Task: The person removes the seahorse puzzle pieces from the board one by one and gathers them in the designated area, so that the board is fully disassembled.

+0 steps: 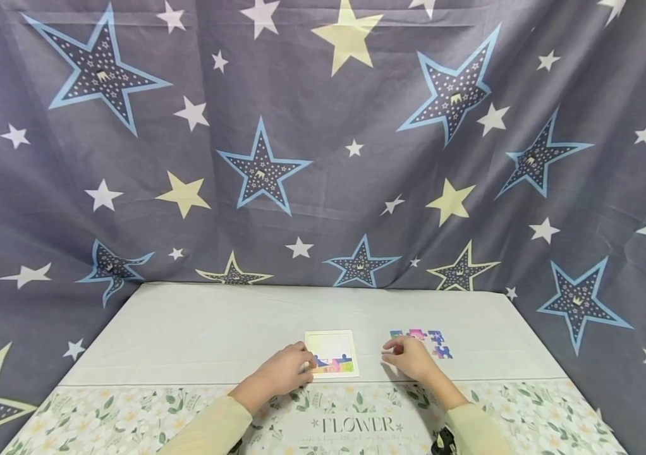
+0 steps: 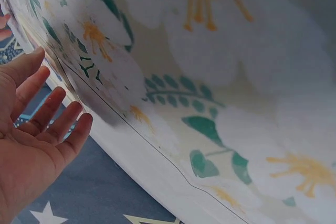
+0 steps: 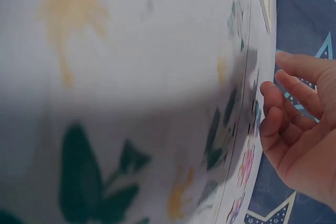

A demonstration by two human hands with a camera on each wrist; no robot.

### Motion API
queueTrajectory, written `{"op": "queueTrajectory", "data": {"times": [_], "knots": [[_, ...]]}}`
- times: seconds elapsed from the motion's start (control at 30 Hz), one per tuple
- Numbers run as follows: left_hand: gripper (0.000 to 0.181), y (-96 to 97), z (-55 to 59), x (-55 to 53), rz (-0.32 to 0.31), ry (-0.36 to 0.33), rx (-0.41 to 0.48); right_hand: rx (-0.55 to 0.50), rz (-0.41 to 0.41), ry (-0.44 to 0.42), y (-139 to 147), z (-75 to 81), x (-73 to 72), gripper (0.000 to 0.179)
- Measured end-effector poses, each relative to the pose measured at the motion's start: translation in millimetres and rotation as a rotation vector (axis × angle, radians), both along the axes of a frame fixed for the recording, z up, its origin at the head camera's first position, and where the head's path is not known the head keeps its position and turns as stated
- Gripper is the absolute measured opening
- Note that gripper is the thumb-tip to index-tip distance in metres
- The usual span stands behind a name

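Observation:
A small white puzzle frame [image 1: 329, 333] lies on the table, with colourful jigsaw pieces [image 1: 339, 365] fitted along its lower part and a pale bare area above them. My left hand [image 1: 289, 370] is at the frame's left edge. Its fingers are slightly bent and spread in the left wrist view, and no piece shows in them. To the right of the frame, my right hand [image 1: 412, 360] hovers with loosely bent fingers and nothing visible between them. Loose jigsaw pieces [image 1: 437, 339], pink, blue and purple, lie just beyond it. The hand partly hides some of these pieces.
A pale table top [image 1: 215, 335] carries a flower-printed cloth [image 1: 146, 411] along its near side, lettered "FLOWER". Behind and at both sides hangs a grey-blue curtain [image 1: 311, 208] with stars, meeting the table's far edge.

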State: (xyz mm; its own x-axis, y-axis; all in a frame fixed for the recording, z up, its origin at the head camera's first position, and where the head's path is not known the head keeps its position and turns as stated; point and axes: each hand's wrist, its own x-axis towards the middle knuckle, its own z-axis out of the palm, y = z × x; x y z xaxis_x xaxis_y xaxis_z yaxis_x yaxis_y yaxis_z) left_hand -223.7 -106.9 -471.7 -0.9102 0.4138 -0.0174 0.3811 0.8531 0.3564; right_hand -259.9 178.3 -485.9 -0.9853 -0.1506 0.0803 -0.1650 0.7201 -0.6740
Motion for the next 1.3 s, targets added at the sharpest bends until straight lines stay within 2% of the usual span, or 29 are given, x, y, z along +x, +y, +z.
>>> {"op": "queueTrajectory", "data": {"times": [0.5, 0.77, 1.07, 1.3], "knots": [[0.024, 7.2, 2.6, -0.4, -0.070, 0.054, -0.002, -0.027, 0.115, -0.039, -29.4, 1.5, 8.1, 0.019], [0.026, 10.6, -1.5, -4.8, -0.124, 0.086, -0.014, -0.024, 0.171, -0.043, -40.9, 2.6, 10.3, 0.020], [0.017, 16.0, -5.1, -9.3, -0.209, 0.132, 0.020, -0.015, 0.225, -0.081, -52.0, 4.6, 11.1, 0.026], [0.013, 18.9, -6.9, -10.5, -0.224, 0.152, 0.008, 0.020, 0.244, -0.079, -55.9, 1.9, 9.5, 0.030]]}}
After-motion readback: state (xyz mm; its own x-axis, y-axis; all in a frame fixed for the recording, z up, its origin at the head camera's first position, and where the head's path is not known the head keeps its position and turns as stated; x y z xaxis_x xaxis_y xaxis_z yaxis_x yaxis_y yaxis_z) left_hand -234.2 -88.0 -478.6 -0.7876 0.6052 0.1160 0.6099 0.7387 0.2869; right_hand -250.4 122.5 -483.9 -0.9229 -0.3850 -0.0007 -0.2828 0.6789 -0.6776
